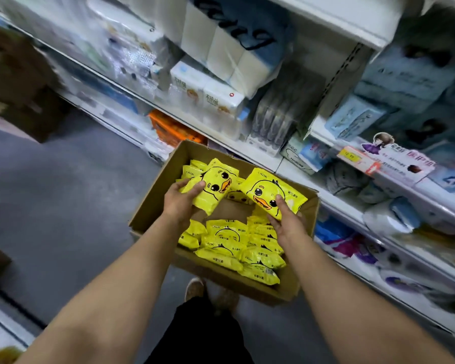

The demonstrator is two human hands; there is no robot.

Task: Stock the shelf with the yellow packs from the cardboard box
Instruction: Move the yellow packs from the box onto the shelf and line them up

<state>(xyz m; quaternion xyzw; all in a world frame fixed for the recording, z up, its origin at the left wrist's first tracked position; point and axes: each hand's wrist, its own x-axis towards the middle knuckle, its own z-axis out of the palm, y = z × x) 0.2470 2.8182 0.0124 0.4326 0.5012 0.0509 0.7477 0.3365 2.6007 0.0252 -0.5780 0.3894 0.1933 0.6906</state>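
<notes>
Two glossy yellow duck-face plastic packs, one [212,186] in left grip, one [272,193] in right grip, both tilted above open brown cardboard box [153,200]; more yellow packs [237,248] lie loose inside, below both grips.

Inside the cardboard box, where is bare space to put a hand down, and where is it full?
Bare cardboard floor shows mid-box, between the far packs and the near pile, below the two lifted packs. The left hand grips one yellow pack, the right hand another. The near end is crowded. The shelf looks full.
</notes>
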